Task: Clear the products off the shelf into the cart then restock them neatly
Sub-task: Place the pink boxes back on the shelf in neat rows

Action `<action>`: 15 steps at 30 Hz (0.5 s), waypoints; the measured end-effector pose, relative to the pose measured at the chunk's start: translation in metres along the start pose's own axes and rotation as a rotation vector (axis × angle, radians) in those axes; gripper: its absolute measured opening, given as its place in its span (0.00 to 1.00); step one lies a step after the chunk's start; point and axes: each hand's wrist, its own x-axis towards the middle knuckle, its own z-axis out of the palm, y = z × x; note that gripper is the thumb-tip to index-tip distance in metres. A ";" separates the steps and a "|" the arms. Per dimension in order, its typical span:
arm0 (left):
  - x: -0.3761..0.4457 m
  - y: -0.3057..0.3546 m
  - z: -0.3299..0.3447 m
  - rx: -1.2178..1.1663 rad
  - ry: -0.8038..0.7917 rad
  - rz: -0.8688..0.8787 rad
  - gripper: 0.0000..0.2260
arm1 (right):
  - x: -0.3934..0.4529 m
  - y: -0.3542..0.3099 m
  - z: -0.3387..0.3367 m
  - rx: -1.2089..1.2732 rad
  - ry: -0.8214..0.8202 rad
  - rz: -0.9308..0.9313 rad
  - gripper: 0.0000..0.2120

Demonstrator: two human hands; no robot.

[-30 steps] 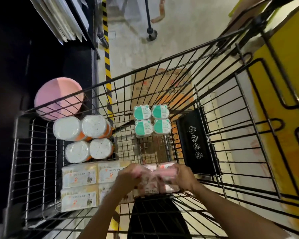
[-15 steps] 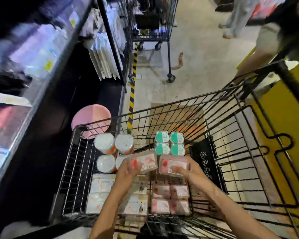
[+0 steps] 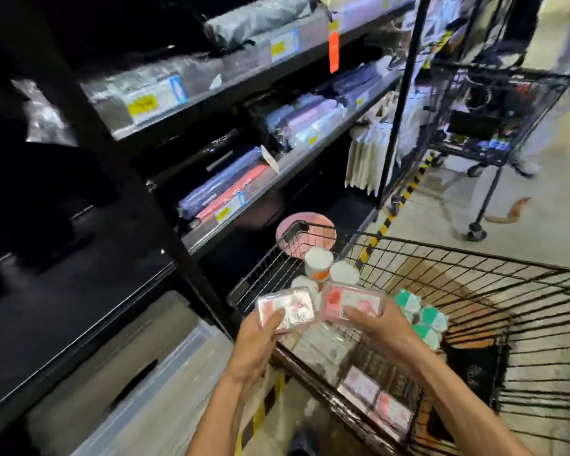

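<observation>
Left hand (image 3: 260, 337) grips a pink pack (image 3: 285, 309), thumb on top; right hand (image 3: 380, 327) grips a second pink pack (image 3: 351, 301) — both held above the cart's (image 3: 474, 278) near-left corner, side by side, just about touching. In the cart: white tubs (image 3: 320, 263), teal packs (image 3: 423, 319), more pink packs (image 3: 375, 398). Shelves (image 3: 244, 77) w/ wrapped goods stand to the left — blurred.

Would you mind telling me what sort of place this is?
Most likely a retail shop aisle: dark shelving with yellow price tags and wrapped goods, plus a wire shopping cart holding packaged products.
</observation>
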 end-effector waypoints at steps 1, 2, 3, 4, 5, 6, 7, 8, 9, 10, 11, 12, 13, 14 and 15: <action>-0.012 0.002 -0.009 -0.007 0.040 0.008 0.07 | -0.001 -0.002 0.012 -0.020 -0.042 -0.006 0.18; -0.024 0.004 -0.019 -0.019 0.080 0.015 0.08 | -0.003 -0.006 0.026 -0.032 -0.079 -0.015 0.17; -0.035 0.006 -0.030 -0.045 0.131 0.017 0.09 | -0.004 -0.009 0.040 -0.045 -0.111 -0.025 0.17; -0.047 0.009 -0.041 -0.084 0.187 0.024 0.10 | -0.007 -0.011 0.055 -0.056 -0.150 -0.035 0.17; -0.059 0.010 -0.054 -0.115 0.238 0.042 0.10 | -0.007 -0.011 0.070 -0.078 -0.185 -0.037 0.17; -0.071 0.013 -0.067 -0.133 0.280 0.063 0.09 | -0.008 -0.012 0.086 -0.099 -0.216 -0.046 0.18; -0.083 0.015 -0.080 -0.140 0.311 0.086 0.09 | -0.008 -0.013 0.102 -0.112 -0.247 -0.057 0.19; -0.097 0.017 -0.093 -0.151 0.345 0.104 0.09 | -0.010 -0.012 0.119 -0.119 -0.282 -0.067 0.23; -0.110 0.018 -0.107 -0.177 0.386 0.119 0.09 | -0.012 -0.012 0.136 -0.134 -0.324 -0.068 0.27; -0.124 0.019 -0.121 -0.204 0.435 0.135 0.10 | -0.015 -0.012 0.155 -0.150 -0.361 -0.072 0.31; -0.139 0.021 -0.135 -0.228 0.487 0.151 0.11 | -0.019 -0.012 0.174 -0.163 -0.397 -0.074 0.33; -0.154 0.022 -0.149 -0.249 0.542 0.159 0.13 | -0.024 -0.010 0.194 -0.168 -0.432 -0.076 0.35; -0.170 0.023 -0.163 -0.261 0.589 0.172 0.14 | -0.030 -0.008 0.213 -0.170 -0.470 -0.075 0.36; -0.186 0.024 -0.177 -0.268 0.624 0.188 0.14 | -0.036 -0.006 0.233 -0.179 -0.510 -0.083 0.36; -0.203 0.023 -0.193 -0.272 0.656 0.203 0.13 | -0.043 -0.003 0.254 -0.197 -0.551 -0.092 0.35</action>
